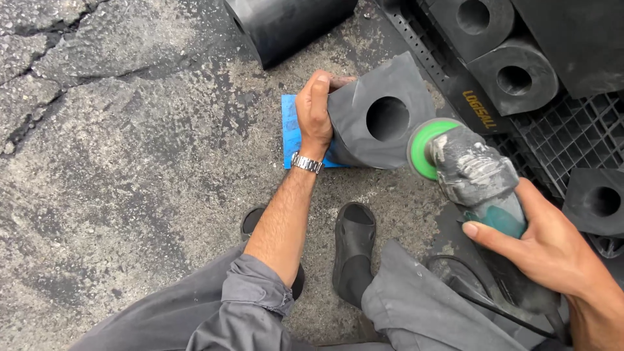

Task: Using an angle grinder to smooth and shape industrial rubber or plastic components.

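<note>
**A:** Start with the big things. What do I have on the feed?

**B:** I see cracked pavement (pixel 110 149) filling the left, and a black plastic pallet (pixel 559 136) on the right loaded with black rubber blocks (pixel 517 78), each with a round hole. Another dark block (pixel 286 23) lies at the top edge.

**A:** And the one being worked?

**B:** A grey rubber block (pixel 383 120) sits tilted on a blue pad (pixel 290 133) on the ground, just beside the pallet, its hole facing up at me.

**A:** Hands?

**B:** My left hand (pixel 314 114) is clamped over the block's left edge, fingers curled around it, a metal watch (pixel 306 162) on the wrist. My right hand (pixel 552 250) is wrapped around the body of a dusty grinder (pixel 478 179), thumb along the top. Its green disc (pixel 426 148) is at the block's right edge; I think it touches, but the angle doesn't settle it.

**A:** How far along?

**B:** This block looks paler and duller than the glossy ones, so I judge much of its surface ground already. The right edge is in hand now, and the hidden faces I can't vouch for.
</note>
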